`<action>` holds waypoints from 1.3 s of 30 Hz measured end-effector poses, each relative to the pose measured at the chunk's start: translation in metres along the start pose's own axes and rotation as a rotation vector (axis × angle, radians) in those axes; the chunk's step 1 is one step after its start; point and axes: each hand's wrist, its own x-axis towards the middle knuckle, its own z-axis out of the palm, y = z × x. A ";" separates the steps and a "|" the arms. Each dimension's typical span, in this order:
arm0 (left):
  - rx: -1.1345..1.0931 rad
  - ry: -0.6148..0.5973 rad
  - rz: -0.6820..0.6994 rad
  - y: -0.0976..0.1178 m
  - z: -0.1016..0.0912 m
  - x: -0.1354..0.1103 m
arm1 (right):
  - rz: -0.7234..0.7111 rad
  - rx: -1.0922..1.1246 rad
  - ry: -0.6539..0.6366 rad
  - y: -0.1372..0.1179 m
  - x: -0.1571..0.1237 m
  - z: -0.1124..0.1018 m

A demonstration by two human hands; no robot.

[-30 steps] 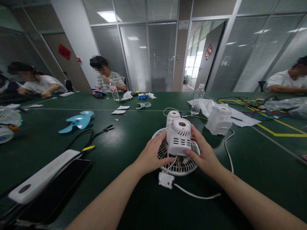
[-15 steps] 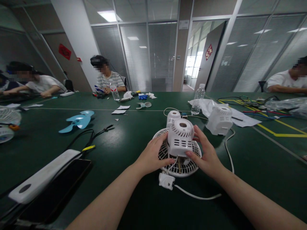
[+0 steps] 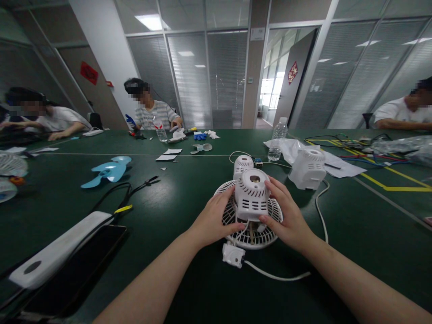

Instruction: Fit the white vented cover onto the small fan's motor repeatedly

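Note:
A white slotted fan motor cover (image 3: 252,208) sits over the middle of a round white fan grille (image 3: 259,242), its top hole tipped toward me. My left hand (image 3: 213,218) grips the cover's left side, thumb low near a thin white wire. On the other side my right hand (image 3: 286,215) holds it, with fingers on the upper right and the thumb at the lower edge. Parts beneath the cover are mostly hidden. A small white box-shaped part (image 3: 233,255) with a white cable lies in front of the grille.
Behind the grille stands another white housing (image 3: 243,164); a larger one (image 3: 308,168) is to the right, near a plastic bottle (image 3: 278,138). Blue fan blades (image 3: 110,172), a white power strip (image 3: 60,249) and a dark phone (image 3: 77,272) lie left. People sit across the table.
The cover has turned and tilted slightly under my hands. My right fingers have moved left, higher onto its side. A person opposite has moved a hand over to the white items on the table.

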 end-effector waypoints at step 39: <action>-0.007 -0.029 -0.005 0.004 -0.004 -0.001 | 0.186 0.106 0.015 0.003 0.001 0.002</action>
